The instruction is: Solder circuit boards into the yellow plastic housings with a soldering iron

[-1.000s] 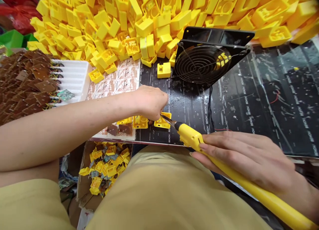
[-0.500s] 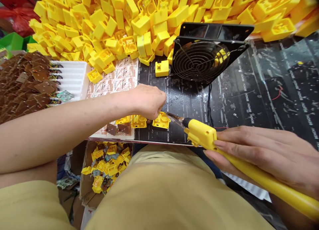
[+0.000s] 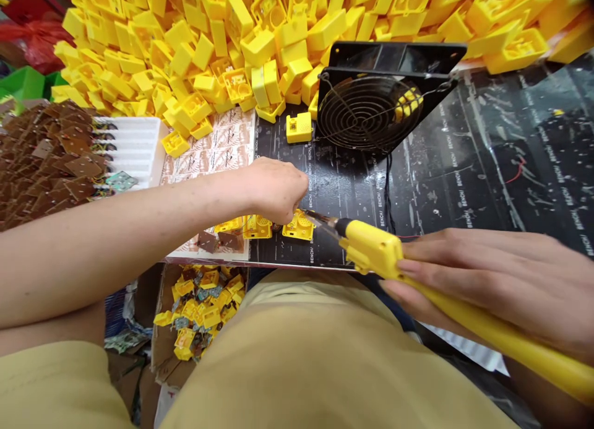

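My right hand [image 3: 492, 280] grips a yellow soldering iron [image 3: 374, 246], its metal tip pointing left over the bench. That tip is at the upper edge of an open yellow plastic case [image 3: 297, 225], close to my left fingers; whether it touches anything is too small to tell. My left hand [image 3: 281, 190] is closed in a pinch above this case, knuckles up, with the fingertips and whatever they hold hidden. Just left of it lies another open yellow case [image 3: 258, 226], and small brown circuit boards [image 3: 228, 240] lie beyond that.
A black fan [image 3: 371, 113] with a wire guard stands behind my hands, a single yellow case [image 3: 299, 127] beside it. Yellow cases [image 3: 185, 57] are heaped along the back. Brown boards [image 3: 51, 163] are piled at left by a white foam tray [image 3: 134, 147]. Below the edge sits a carton [image 3: 162, 348] of parts.
The soldering iron's tip has moved slightly left, closer to my left fingers. My left hand stays closed in nearly the same place; the whole view has shifted a little.
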Demonstrator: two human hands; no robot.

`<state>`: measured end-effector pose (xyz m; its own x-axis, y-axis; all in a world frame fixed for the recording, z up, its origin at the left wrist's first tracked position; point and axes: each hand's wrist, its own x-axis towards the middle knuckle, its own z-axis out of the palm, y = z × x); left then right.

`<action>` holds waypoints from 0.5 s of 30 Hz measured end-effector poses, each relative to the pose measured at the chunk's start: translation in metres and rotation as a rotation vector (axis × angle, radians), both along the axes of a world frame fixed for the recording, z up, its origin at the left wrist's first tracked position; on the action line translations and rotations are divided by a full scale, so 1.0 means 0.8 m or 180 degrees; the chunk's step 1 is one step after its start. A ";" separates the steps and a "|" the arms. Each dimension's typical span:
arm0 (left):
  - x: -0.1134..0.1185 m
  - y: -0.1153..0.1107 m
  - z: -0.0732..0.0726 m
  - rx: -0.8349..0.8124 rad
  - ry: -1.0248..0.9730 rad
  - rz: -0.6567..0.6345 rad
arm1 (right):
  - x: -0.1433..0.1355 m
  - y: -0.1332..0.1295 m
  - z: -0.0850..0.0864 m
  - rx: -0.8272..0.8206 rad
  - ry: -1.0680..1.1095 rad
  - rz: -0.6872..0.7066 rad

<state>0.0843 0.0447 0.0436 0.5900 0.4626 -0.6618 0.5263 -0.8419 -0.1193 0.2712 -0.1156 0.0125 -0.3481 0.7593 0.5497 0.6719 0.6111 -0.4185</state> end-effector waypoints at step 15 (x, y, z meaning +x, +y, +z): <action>0.000 0.002 0.000 -0.0033 -0.0114 0.0118 | 0.013 -0.002 -0.010 -0.0193 0.0389 0.0049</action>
<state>0.0841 0.0461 0.0438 0.5961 0.4777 -0.6453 0.5609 -0.8229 -0.0911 0.2820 -0.1176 0.0046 -0.2931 0.7877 0.5420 0.6044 0.5918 -0.5333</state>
